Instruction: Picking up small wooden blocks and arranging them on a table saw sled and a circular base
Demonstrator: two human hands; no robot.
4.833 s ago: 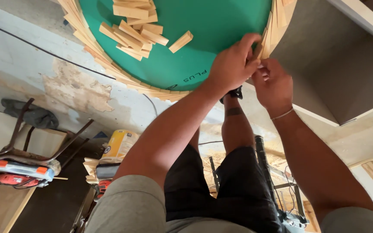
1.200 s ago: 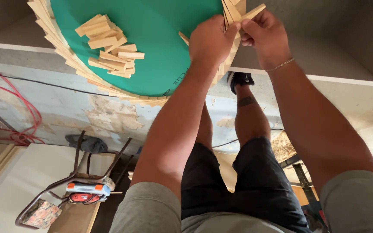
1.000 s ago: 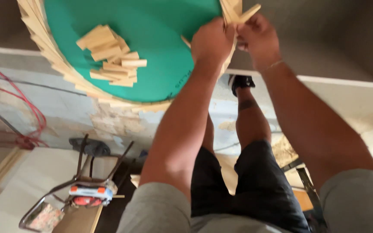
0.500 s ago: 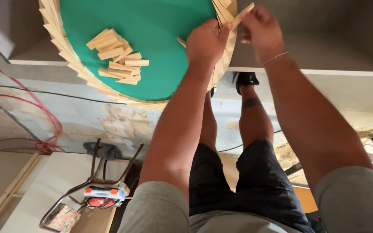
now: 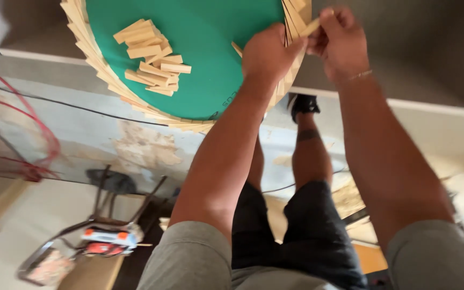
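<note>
In the head view, one round green board (image 5: 200, 48) fills the far upper middle of the scene, its rim lined with thin pale wooden slats (image 5: 89, 51) set on edge side by side; they overlap too closely to count. On the green face, toward its left, lies one loose heap of short wooden blocks (image 5: 154, 62), roughly a dozen, stacked crosswise and touching one another.

Two hands work at the right rim of the board. The left hand (image 5: 268, 52) is curled narrow, its fingers pressed against the standing slats at the edge. The right hand (image 5: 339, 40), just to the right and almost touching the left, pinches one small wooden strip (image 5: 312, 26) between thumb and fingertips, its inner end against the rim slats. A thin bracelet (image 5: 362, 75) circles the right wrist.

Nearer, two forearms run down to grey sleeves at the bottom edge. Between them show two legs in dark shorts (image 5: 296, 236) and one black shoe (image 5: 303, 103) on the floor below the board.

At the near left, one metal-framed chair (image 5: 114, 215) carries one orange and grey power tool (image 5: 108, 240). A loop of red cable (image 5: 38, 139) hangs at the left edge, and one black cable (image 5: 71, 103) crosses the patchy floor.
</note>
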